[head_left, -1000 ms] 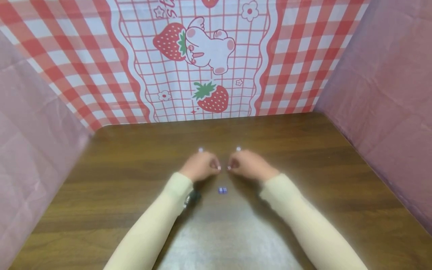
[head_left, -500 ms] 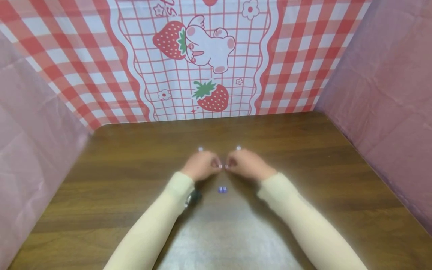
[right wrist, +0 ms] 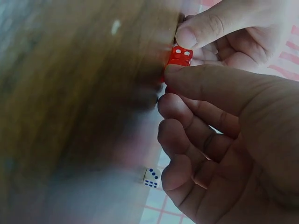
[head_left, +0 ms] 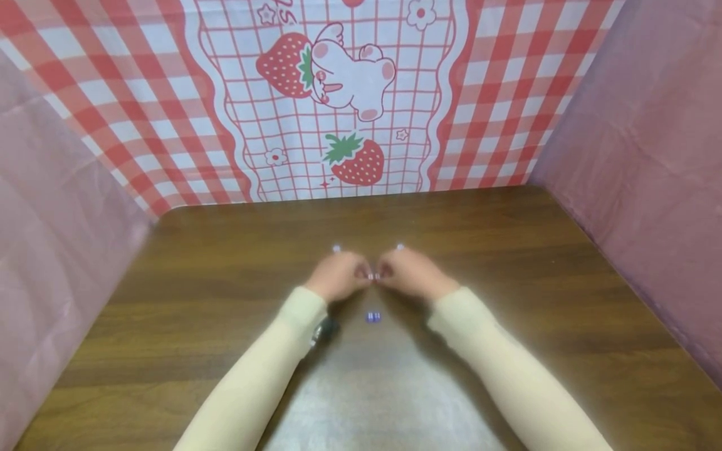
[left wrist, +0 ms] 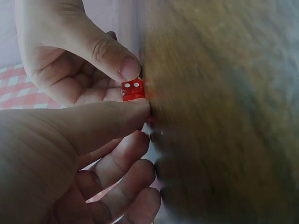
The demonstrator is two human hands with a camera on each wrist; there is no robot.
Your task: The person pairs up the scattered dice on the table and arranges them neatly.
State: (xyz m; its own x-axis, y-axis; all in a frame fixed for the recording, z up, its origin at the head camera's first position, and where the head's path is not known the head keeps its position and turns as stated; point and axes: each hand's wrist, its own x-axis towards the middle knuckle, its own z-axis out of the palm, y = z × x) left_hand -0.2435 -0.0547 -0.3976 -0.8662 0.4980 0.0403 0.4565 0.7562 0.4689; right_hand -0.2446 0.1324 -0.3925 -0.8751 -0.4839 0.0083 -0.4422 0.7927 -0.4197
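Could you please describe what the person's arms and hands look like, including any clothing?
The left sleeve and right sleeve are wrist-length, plain and pale cream. The left hand and right hand wear no gloves. A dark item shows beside the left sleeve's end, too blurred to identify.

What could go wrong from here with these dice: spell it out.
The left hand and right hand each pinch a small red die; either might slip or twist out of line. The white die just beyond the right hand could get nudged.
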